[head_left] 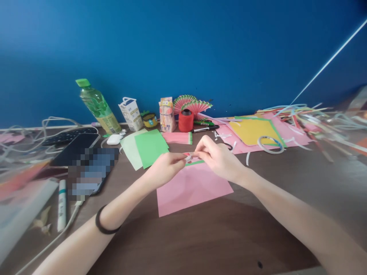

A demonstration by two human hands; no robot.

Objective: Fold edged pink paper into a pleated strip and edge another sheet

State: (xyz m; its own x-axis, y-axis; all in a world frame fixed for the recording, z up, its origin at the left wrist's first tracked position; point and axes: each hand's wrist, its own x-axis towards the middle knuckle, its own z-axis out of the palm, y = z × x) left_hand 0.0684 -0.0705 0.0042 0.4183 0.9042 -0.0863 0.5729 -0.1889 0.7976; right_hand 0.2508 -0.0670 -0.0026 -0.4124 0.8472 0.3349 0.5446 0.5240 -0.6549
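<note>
My left hand (169, 167) and my right hand (213, 157) meet above the far edge of a pink sheet of paper (192, 189). The fingertips of both pinch a short white strip (188, 158) that looks like tape. A green paper strip (195, 163) runs along the sheet's far edge, partly hidden by my fingers. Left of the hands lie a green sheet (151, 147) and a paler green sheet (129, 147). Just behind is a pleated pink paper piece (177, 138) with a green end.
A roll of tape (271, 145) rests near a yellow sheet (252, 130) on the right, with white scraps around. Along the wall stand a green bottle (100, 109), a carton (132, 114), a red thread spool (185, 121) and a pleated fan (197, 106). Phone (99, 168) and marker (61, 206) lie left.
</note>
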